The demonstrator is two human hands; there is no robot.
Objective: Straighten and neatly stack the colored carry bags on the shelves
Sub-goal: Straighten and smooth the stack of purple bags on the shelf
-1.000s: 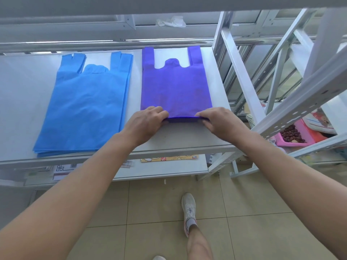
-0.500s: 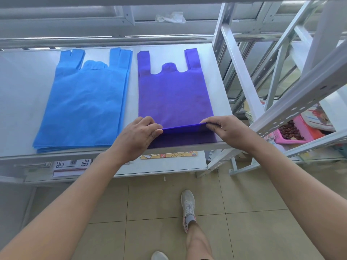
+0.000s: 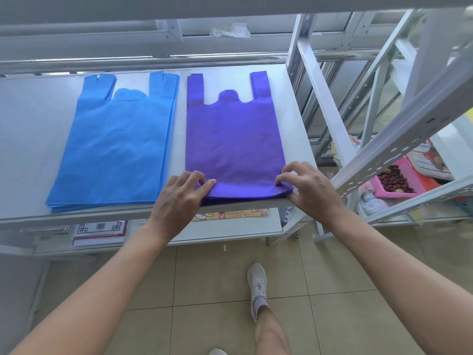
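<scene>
A purple carry bag stack (image 3: 233,139) lies flat on the white shelf (image 3: 28,139), handles pointing away from me, its bottom edge at the shelf's front lip. My left hand (image 3: 179,198) pinches the bottom left corner of the purple bags. My right hand (image 3: 309,188) pinches the bottom right corner, fingers curled over the edge. To the left lies a light blue carry bag stack (image 3: 115,147), flat, its lower layers slightly fanned out at the bottom.
A slanted white metal frame (image 3: 409,124) stands to the right, with a pink tray of dark nuts (image 3: 399,179) behind it. A lower shelf holds a printed card (image 3: 230,215) and papers (image 3: 99,231). My foot (image 3: 257,290) is on the tiled floor.
The purple bags slid toward the shelf's front edge, pulled by both hands. Their bottom edge, lifted half a second ago, now lies almost flat.
</scene>
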